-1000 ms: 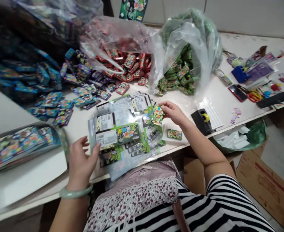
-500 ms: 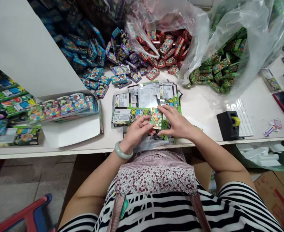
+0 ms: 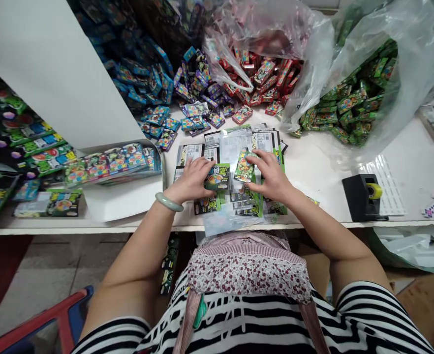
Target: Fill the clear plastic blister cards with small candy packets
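My right hand (image 3: 271,178) grips a small green printed box (image 3: 244,167) between thumb and fingers, over the pile. To its left, my left hand (image 3: 194,181), with a pale bangle on the wrist, has its thumb and fingers around a dark green printed packet (image 3: 220,178); part of it is hidden under the hand. Beneath both hands lie several flat black and green packets (image 3: 265,142) with white label panels. Clear plastic (image 3: 217,222) lies at the near edge of the pile.
Blue boxes (image 3: 156,115), purple boxes (image 3: 213,96), bagged red boxes (image 3: 264,73) and bagged green boxes (image 3: 350,103) lie behind. An open white carton (image 3: 123,204) holding small boxes stands left. A black tape dispenser (image 3: 360,196) sits right, near the table edge (image 3: 313,226).
My left hand has moved left, away from the small green box, and now holds a dark green packet. The small box stays in my right hand, slightly tilted. The view has shifted.
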Available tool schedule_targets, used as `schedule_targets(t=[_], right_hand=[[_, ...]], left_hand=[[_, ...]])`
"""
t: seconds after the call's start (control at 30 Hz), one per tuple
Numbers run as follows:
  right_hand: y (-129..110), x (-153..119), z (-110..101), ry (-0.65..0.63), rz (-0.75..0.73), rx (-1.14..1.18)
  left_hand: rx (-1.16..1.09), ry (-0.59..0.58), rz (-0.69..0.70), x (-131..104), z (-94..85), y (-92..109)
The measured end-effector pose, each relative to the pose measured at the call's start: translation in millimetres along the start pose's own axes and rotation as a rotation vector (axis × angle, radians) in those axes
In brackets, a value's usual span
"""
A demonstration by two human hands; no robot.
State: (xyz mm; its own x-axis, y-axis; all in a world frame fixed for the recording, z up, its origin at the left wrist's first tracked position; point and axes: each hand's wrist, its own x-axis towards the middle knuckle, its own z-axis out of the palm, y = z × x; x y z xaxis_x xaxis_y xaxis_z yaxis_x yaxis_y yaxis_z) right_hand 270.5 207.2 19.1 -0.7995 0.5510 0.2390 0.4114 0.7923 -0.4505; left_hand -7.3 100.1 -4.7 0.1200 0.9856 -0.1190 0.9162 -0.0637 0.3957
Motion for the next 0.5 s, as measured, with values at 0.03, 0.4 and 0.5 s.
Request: schedule_targets(t=[0.03,0.4,0.5], right_hand=[[-4,2,2,-0.003,0.012,-0.024],[-11,-4,-24,-0.277,-0.261,-0.053],[-9,-7,-28,-0.254,-0.307,-0.006]], left_hand=[[-0.005,0.063,0.02,-3,-2.0,3],[-0.101,0.286,0.163,-25,-0.4,23],[-0.06,0.281,0.175,-28,2.0,28]])
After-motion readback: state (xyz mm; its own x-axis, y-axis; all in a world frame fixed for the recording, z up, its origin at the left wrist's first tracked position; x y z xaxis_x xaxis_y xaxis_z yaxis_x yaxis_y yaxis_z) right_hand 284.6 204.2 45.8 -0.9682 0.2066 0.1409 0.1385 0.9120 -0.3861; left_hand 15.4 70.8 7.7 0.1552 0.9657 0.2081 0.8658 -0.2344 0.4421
